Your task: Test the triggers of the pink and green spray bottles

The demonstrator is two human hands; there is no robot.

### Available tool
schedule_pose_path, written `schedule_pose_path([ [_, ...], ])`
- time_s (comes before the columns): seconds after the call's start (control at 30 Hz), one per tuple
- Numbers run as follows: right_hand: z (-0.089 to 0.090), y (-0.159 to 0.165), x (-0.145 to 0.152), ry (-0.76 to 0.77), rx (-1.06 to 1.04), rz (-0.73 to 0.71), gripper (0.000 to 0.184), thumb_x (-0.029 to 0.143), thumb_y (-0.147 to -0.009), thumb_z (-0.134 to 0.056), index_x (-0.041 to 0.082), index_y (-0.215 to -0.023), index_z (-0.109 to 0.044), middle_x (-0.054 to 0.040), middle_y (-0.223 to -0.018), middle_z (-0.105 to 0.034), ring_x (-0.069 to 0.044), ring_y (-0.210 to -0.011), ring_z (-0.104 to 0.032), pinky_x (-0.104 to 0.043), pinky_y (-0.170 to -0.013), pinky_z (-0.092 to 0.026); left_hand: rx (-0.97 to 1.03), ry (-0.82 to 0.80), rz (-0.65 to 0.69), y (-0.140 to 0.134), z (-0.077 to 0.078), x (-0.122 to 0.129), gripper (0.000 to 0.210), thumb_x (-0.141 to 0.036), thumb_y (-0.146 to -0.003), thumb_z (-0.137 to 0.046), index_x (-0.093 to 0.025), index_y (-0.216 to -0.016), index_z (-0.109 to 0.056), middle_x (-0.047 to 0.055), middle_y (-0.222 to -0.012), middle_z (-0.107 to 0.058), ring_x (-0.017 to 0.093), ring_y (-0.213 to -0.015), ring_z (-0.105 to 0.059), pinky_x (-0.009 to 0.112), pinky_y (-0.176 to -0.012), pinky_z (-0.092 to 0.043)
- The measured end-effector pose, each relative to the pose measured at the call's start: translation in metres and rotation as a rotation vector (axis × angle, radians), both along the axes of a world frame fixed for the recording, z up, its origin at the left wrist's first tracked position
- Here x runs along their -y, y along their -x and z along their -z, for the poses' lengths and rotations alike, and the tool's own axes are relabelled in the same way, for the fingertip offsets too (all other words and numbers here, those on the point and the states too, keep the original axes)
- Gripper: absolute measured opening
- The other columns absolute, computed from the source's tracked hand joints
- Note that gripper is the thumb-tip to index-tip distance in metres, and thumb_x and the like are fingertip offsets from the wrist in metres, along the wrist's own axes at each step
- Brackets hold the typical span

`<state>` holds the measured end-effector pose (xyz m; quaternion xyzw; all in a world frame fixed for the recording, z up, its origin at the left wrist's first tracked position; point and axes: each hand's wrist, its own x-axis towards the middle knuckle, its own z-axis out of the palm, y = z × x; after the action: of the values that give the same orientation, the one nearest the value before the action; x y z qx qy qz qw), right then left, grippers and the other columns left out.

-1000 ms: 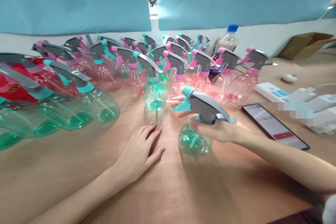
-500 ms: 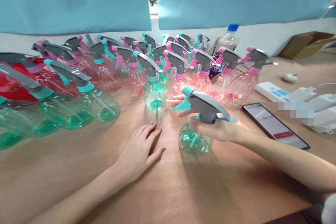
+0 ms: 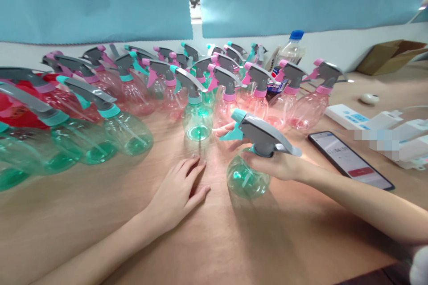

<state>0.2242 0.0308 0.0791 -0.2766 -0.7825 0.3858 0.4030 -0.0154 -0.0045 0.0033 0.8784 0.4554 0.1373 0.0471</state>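
Note:
My right hand is wrapped round the neck of a clear green spray bottle with a grey and turquoise trigger head. The bottle tilts slightly, its nozzle pointing left; whether its base touches the table cannot be told. My left hand lies on the wooden table with fingers stretched out and nothing in them. Just beyond it stands another green spray bottle. Further left is a green spray bottle with a turquoise collar, at the end of a row of green ones.
Several pink spray bottles stand along the back among green ones. A phone lies at the right, near a white power strip with plugs. Behind are a blue-capped drink bottle, a cardboard box and a red bag.

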Motion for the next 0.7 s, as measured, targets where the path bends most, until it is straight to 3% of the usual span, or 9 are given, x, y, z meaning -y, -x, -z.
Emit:
schedule_pose_path([
  [0.33,-0.007,0.002,0.002,-0.019,0.051,0.075,0.050,0.011,-0.062,-0.044,0.026,-0.106,-0.061,0.0023,-0.069,-0.060,-0.014,-0.065,-0.062,-0.026,-0.061,-0.054,-0.032,-0.006,0.007,0.001,0.001,-0.001,0.046,-0.041,-0.095,-0.047,-0.011,-0.128,-0.054,0.018,-0.133,-0.052,0.033,-0.123,-0.047,0.051,-0.100,-0.042],
  [0.53,-0.013,0.005,0.007,-0.055,0.113,0.209,0.021,0.014,-0.061,-0.045,0.025,-0.075,-0.055,0.0031,-0.060,-0.053,-0.012,-0.051,-0.051,-0.023,-0.046,-0.042,-0.030,-0.011,0.011,0.001,0.001,-0.001,0.046,-0.042,-0.095,-0.046,-0.011,-0.128,-0.053,0.018,-0.133,-0.052,0.033,-0.123,-0.047,0.052,-0.100,-0.042],
  [0.7,-0.006,0.003,0.012,-0.034,0.116,0.267,0.013,0.014,-0.065,-0.044,0.023,-0.071,-0.050,0.0046,-0.057,-0.047,-0.010,-0.047,-0.043,-0.024,-0.047,-0.040,-0.030,-0.009,0.008,0.001,0.002,-0.001,0.046,-0.041,-0.095,-0.047,-0.012,-0.129,-0.053,0.018,-0.133,-0.052,0.032,-0.123,-0.047,0.051,-0.100,-0.042],
])
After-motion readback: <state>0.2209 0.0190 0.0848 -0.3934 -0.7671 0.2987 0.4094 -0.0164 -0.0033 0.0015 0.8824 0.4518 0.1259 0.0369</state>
